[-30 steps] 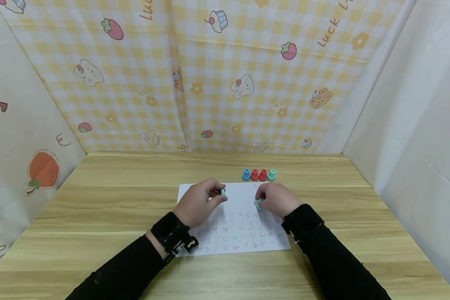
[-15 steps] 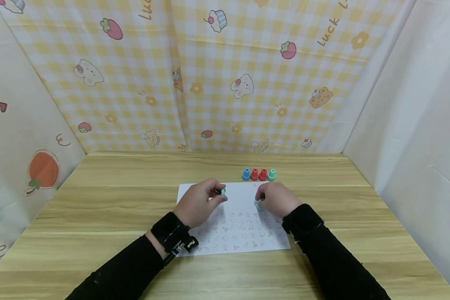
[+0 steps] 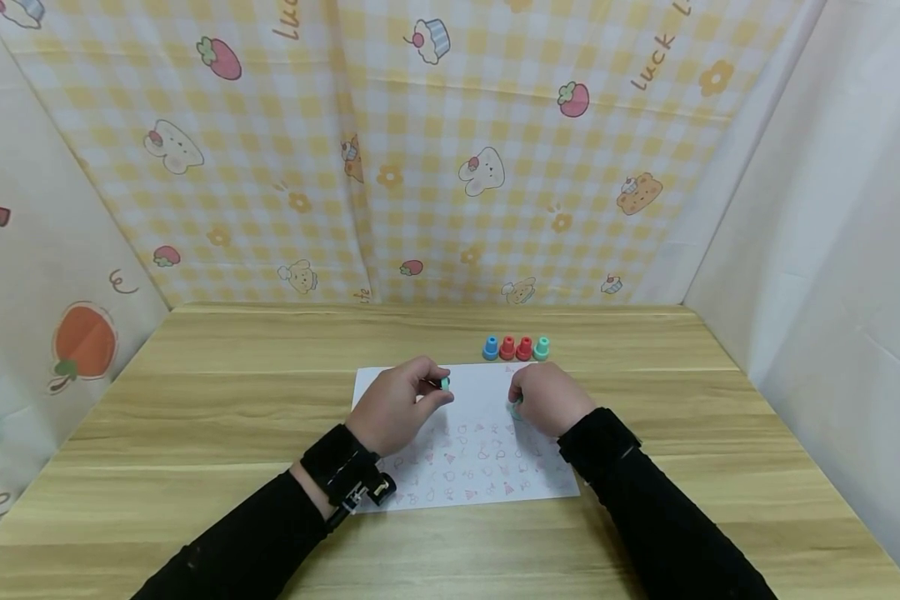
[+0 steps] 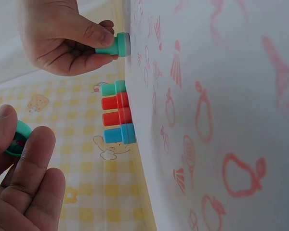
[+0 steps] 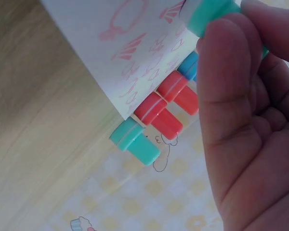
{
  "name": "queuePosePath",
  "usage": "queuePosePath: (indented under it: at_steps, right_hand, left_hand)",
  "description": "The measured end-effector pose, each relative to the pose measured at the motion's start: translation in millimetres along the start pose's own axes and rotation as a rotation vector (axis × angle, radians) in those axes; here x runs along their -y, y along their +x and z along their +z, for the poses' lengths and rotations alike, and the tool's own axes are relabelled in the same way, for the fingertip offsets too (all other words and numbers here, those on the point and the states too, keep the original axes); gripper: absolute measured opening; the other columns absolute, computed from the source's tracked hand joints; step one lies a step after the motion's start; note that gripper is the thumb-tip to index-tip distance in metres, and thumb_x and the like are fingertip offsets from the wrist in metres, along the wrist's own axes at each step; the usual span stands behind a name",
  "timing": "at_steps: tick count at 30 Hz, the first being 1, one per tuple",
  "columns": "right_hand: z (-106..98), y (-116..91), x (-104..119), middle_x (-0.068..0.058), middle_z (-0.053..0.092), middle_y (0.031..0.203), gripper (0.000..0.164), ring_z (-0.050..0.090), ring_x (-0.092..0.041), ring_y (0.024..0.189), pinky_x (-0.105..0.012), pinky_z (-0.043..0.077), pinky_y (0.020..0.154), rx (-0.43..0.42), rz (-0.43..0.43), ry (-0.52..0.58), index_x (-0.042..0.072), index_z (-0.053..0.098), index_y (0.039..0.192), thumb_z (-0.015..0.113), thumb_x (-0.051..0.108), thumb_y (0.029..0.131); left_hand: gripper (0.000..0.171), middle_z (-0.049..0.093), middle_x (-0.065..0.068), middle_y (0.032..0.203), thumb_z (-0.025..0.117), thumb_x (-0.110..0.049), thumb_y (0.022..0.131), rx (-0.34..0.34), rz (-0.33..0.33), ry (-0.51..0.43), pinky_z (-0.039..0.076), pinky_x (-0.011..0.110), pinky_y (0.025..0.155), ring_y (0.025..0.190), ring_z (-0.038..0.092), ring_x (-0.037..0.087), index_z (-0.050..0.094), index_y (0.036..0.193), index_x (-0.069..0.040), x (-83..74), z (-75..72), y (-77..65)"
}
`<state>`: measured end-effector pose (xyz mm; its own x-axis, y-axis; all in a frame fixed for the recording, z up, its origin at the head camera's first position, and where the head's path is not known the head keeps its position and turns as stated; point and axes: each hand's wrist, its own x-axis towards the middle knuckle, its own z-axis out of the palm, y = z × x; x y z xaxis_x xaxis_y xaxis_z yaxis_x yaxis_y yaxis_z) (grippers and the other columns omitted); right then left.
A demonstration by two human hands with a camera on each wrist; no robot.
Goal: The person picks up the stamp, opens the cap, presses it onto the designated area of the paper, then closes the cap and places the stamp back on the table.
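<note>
My right hand (image 3: 551, 400) pinches a green stamp (image 4: 119, 45) between thumb and fingers. In the left wrist view the stamp's pale end stands against the white paper (image 3: 480, 392), upright to the sheet. Rows of small red printed pictures cover the paper's nearer part. My left hand (image 3: 397, 404) is raised over the sheet's left side. It pinches a small green cap (image 4: 24, 131), whose dark hollow inside shows in the left wrist view. The right wrist view catches part of the gripped stamp behind the right fingers (image 5: 226, 72).
Beyond the paper's far edge, a row of stamps stands on the wooden table (image 3: 255, 367): a blue stamp (image 3: 491, 348), two red stamps (image 3: 507, 348) and a green stamp (image 3: 542, 348). A yellow checked cloth (image 3: 435, 233) hangs behind the table, with white cloths at both sides.
My right hand and wrist have shifted slightly left, and less of the stamp shows below the fingers. The left hand keeps its place with the cap. The head view has turned slightly.
</note>
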<state>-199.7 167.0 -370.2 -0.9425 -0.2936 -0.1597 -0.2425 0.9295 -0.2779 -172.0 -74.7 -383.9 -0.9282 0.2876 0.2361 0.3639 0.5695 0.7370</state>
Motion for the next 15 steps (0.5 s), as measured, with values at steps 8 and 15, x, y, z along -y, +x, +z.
queuePosePath:
  at_steps: [8,15]
  right_hand:
    - [1.3,1.0,-1.3,-0.003,0.074,0.089,0.011,0.061,-0.019,0.082,-0.042,0.059,0.092,0.002,-0.002,0.000,0.010,0.078,0.089,0.072,0.003,0.096]
    - [0.8,-0.3,-0.5,-0.003,0.074,0.088,0.012,0.061,-0.019,0.081,-0.041,0.059,0.090,-0.003,-0.004,0.003,0.010,0.078,0.088,0.072,0.002,0.095]
  left_hand:
    - [0.019,0.079,-0.006,0.097,0.078,-0.017,0.097,0.005,0.005,-0.002,0.058,0.044,0.096,0.095,0.074,0.010,0.071,0.113,-0.011,-0.3,-1.5,-0.4]
    - [0.021,0.079,-0.006,0.097,0.077,-0.017,0.097,0.009,0.000,-0.006,0.059,0.043,0.095,0.095,0.074,0.011,0.071,0.115,-0.009,-1.1,-1.8,-1.0]
